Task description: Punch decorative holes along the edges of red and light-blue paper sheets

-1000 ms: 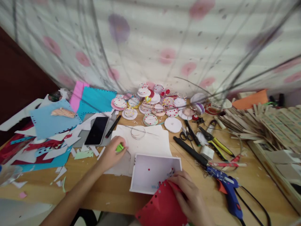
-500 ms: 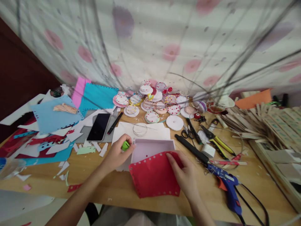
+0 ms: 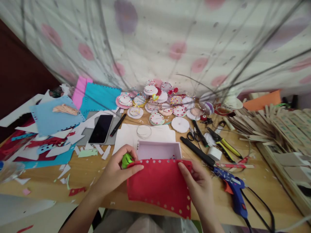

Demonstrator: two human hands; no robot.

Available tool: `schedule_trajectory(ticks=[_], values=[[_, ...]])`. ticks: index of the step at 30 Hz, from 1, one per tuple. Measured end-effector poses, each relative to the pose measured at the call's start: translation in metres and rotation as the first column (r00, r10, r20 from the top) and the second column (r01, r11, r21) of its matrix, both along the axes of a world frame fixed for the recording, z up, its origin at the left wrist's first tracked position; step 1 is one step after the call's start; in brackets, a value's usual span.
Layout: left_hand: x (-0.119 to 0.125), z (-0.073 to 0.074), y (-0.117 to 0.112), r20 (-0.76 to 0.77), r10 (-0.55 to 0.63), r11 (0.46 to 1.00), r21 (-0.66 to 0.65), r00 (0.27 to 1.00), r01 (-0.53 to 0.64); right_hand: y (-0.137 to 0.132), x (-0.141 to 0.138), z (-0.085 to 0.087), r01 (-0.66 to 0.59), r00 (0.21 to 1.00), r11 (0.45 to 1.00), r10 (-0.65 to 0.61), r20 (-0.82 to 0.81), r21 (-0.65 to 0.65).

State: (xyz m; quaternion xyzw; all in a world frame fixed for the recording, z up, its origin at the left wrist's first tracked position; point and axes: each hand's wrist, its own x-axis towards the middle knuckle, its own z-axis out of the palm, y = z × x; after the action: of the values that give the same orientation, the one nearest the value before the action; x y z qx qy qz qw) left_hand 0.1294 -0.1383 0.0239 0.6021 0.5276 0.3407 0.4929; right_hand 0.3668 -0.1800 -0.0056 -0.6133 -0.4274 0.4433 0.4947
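Hands (image 3: 200, 183) holding red paper (image 3: 157, 184), green tool (image 3: 126, 160) — glue gun (image 3: 239, 202), label (image 3: 235, 181) unreadable

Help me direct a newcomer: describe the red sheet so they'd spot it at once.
Find the wooden table, then the pale box around its middle. Just nearer the person, the left hand and right hand grip the red sheet by its upper edge. The light blue sheet at left has edge holes too, but this one is red and hand-held.
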Motion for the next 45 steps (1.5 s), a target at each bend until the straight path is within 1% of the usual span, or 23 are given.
schedule_trajectory(ticks=[3, 6, 8, 10, 11, 13, 15, 17, 21, 24, 27, 30, 32, 34, 35, 36, 37, 38, 39, 40, 41, 43, 45], values=[[-0.006, -0.007, 0.003, 0.0, 0.112, 0.994, 0.005, 0.994, -0.112, -0.003, 0.01, -0.008, 0.015, 1.0, 1.0, -0.015, -0.016, -0.021], [-0.008, -0.016, 0.007, 0.01, 0.166, 0.982, -0.091, 0.986, -0.164, -0.009, 0.021, -0.016, 0.079, 0.994, 0.994, -0.084, -0.067, -0.074], [-0.005, -0.022, 0.01, -0.029, 0.109, 0.981, -0.155, 0.994, -0.112, -0.014, 0.026, -0.021, 0.096, 0.982, 0.988, -0.113, -0.15, -0.119], [0.0, -0.028, 0.014, -0.059, 0.032, 0.98, -0.196, 0.998, -0.043, -0.018, 0.027, -0.023, 0.11, 0.971, 0.986, -0.134, -0.2, -0.128], [0.002, -0.031, 0.016, -0.064, 0.014, 0.978, -0.206, 0.998, -0.026, -0.019, 0.026, -0.023, 0.124, 0.969, 0.985, -0.146, -0.197, -0.118], [0.004, -0.035, 0.023, -0.07, 0.025, 0.978, -0.205, 0.997, -0.039, -0.016, 0.02, -0.021, 0.152, 0.972, 0.985, -0.164, -0.165, -0.088], [0.001, -0.037, 0.033, -0.083, 0.059, 0.98, -0.182, 0.995, -0.073, -0.007, 0.013, -0.016, 0.151, 0.976, 0.986, -0.159, -0.147, -0.069], [-0.005, -0.04, 0.045, -0.099, 0.086, 0.985, -0.139, 0.991, -0.1, 0.01, 0.005, -0.013, 0.115, 0.979, 0.992, -0.122, -0.163, -0.053], [-0.019, -0.046, 0.073, -0.106, 0.107, 0.992, -0.059, 0.989, -0.113, 0.052, -0.009, -0.015, 0.03, 0.947, 1.0, -0.031, -0.32, -0.007], [-0.026, -0.05, 0.091, -0.104, 0.108, 0.994, 0.01, 0.989, -0.108, 0.072, -0.01, -0.017, 0.018, 0.931, 1.0, -0.015, -0.364, 0.004], [-0.034, -0.052, 0.101, -0.109, 0.137, 0.987, 0.103, 0.985, -0.126, 0.069, 0.0, -0.015, 0.032, 0.929, 0.999, -0.031, -0.37, -0.003], [-0.041, -0.051, 0.104, -0.15, 0.145, 0.973, 0.203, 0.978, -0.114, 0.047, 0.016, -0.015, 0.103, 0.922, 0.993, -0.115, -0.369, -0.052], [-0.042, -0.048, 0.099, -0.187, 0.125, 0.964, 0.257, 0.974, -0.075, 0.028, 0.024, -0.017, 0.157, 0.922, 0.982, -0.184, -0.339, -0.106], [-0.039, -0.041, 0.086, -0.219, 0.112, 0.944, 0.328, 0.969, -0.035, 0.01, 0.026, -0.021, 0.168, 0.937, 0.973, -0.207, -0.281, -0.157], [-0.036, -0.037, 0.076, -0.226, 0.113, 0.93, 0.367, 0.968, -0.023, 0.003, 0.025, -0.023, 0.153, 0.946, 0.973, -0.194, -0.258, -0.173], [-0.031, -0.031, 0.065, -0.243, 0.133, 0.898, 0.439, 0.961, -0.013, -0.002, 0.023, -0.025, 0.13, 0.954, 0.975, -0.173, -0.244, -0.183], [-0.026, -0.026, 0.053, -0.235, 0.159, 0.876, 0.482, 0.959, -0.026, -0.005, 0.02, -0.026, 0.102, 0.96, 0.978, -0.146, -0.24, -0.184], [-0.021, -0.021, 0.04, -0.186, 0.183, 0.874, 0.481, 0.965, -0.072, -0.006, 0.017, -0.027, 0.077, 0.963, 0.981, -0.119, -0.242, -0.177], [-0.015, -0.017, 0.027, -0.128, 0.184, 0.903, 0.414, 0.975, -0.116, -0.006, 0.013, -0.027, 0.056, 0.964, 0.984, -0.097, -0.247, -0.167], [-0.01, -0.013, 0.016, -0.085, 0.148, 0.942, 0.314, 0.985, -0.114, -0.006, 0.009, -0.028, 0.039, 0.965, 0.987, -0.078, -0.252, -0.156], [-0.005, -0.011, 0.005, -0.066, 0.096, 0.975, 0.207, 0.993, -0.081, -0.004, 0.006, -0.027, 0.028, 0.965, 0.989, -0.065, -0.255, -0.147], [0.001, -0.01, -0.01, -0.047, 0.052, 0.998, 0.034, 0.998, -0.05, -0.002, 0.001, -0.026, 0.001, 0.964, 0.99, -0.038, -0.264, -0.138], [0.003, -0.013, -0.019, -0.039, 0.036, 0.995, -0.088, 0.999, -0.039, 0.0, -0.001, -0.023, -0.053, 0.954, 0.989, 0.01, -0.299, -0.138]])
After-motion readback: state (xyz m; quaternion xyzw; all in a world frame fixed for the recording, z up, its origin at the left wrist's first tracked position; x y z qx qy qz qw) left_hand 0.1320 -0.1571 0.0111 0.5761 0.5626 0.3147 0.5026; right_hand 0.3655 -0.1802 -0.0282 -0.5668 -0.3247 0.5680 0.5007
